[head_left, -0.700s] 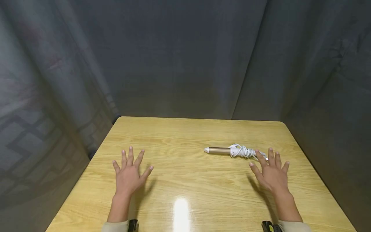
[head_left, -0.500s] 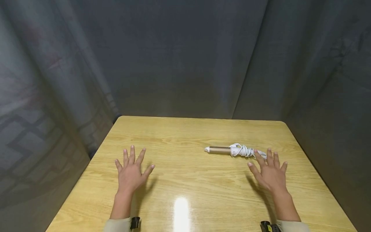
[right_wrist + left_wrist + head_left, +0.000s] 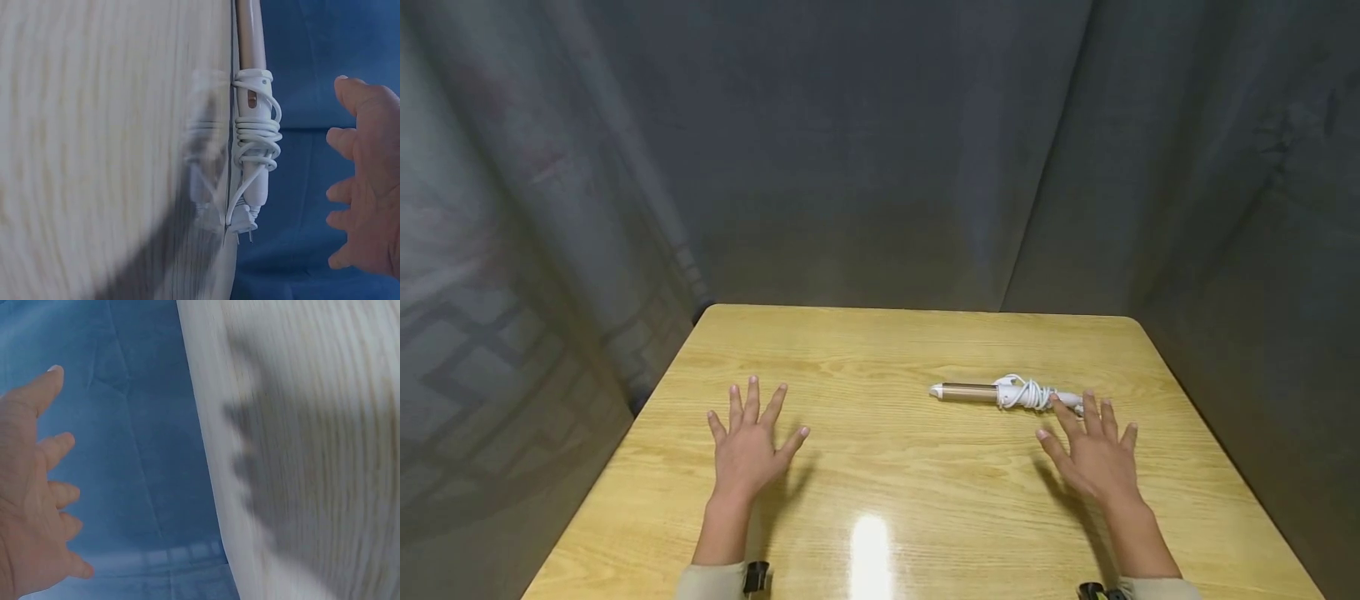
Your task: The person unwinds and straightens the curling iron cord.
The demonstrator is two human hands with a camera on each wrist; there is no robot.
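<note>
While spread, the right hand (image 3: pixel 1093 454) nears the curling iron (image 3: pixel 1000 392).

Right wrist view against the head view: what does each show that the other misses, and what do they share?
Only the right wrist view shows the plug with its prongs at the end of the curling iron, and the coils of the cord one by one. Only the head view shows the left hand, the whole table, both sleeves and the grey curtain behind. Both show the right hand open with fingers spread, close to the iron's wrapped handle; neither shows it gripping the iron.
</note>
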